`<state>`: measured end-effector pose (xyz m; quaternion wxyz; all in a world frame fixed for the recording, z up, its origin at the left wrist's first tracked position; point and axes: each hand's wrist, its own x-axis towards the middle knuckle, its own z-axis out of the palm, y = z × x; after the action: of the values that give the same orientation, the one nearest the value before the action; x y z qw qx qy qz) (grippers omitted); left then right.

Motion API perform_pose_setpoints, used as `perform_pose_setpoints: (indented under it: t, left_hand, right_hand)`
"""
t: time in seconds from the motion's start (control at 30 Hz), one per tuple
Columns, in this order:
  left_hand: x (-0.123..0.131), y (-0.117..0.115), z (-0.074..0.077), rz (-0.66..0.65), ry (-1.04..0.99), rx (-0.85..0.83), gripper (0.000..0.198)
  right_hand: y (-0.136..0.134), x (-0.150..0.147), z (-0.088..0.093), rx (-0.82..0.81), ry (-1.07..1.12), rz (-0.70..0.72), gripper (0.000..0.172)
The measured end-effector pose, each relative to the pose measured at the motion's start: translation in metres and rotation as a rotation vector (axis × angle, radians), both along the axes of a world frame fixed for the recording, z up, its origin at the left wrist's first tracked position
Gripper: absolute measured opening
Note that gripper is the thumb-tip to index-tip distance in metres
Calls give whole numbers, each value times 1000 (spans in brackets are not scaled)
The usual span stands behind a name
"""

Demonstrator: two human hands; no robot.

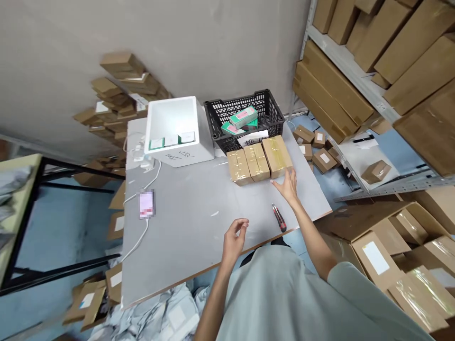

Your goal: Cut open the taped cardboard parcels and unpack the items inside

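Three taped cardboard boxes stand side by side on the grey table: a left box (239, 167), a middle box (256, 161) and a larger right box (277, 155). My right hand (287, 186) is at the near face of the right box, thumb and fingers spread; whether the fingertips touch it I cannot tell. My left hand (235, 237) hovers over the front of the table with loosely curled fingers, thumb apart, and nothing in it. A red and black box cutter (279, 218) lies on the tabletop between my hands, closer to the right arm.
Behind the boxes is a black plastic crate (209, 118) with green and pink cartons (243, 116). Left of it stands a white foam box (206, 142) holding several cartons. A phone (147, 203) and white cables lie on the left. Shelving (355, 66) and a large open carton (341, 227) flank the right.
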<state>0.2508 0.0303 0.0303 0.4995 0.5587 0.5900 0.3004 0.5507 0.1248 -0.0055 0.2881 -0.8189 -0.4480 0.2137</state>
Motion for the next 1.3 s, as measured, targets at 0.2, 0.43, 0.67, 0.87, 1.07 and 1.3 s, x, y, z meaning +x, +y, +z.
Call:
perform_pose_setpoints:
  t: [0.2,0.43,0.67,0.87,1.07,1.3]
  left_hand:
    - [41,-2,-4,79,28,-59,45]
    - [59,-2,0,31,62,-87,43]
    - [62,3,-1,-39,22,-67,39]
    - [44,1,-13,-103,-123,-56,39]
    - [-23,16,-32,-100,-243,-35,42]
    - [-160,58,-86,170,-278,-113,60]
  right_hand:
    - [76,22,-32,-110,-60,7,128]
    - [88,27,-65,-172,-105,10,121]
    - [104,16,-48,-176,-115,-111,117]
    - [23,19,-1,-172,-201,-274,108]
    - [-132,-25,55,-65,-327,-177,107]
    - [-181,-114,52,-17,33,185,85]
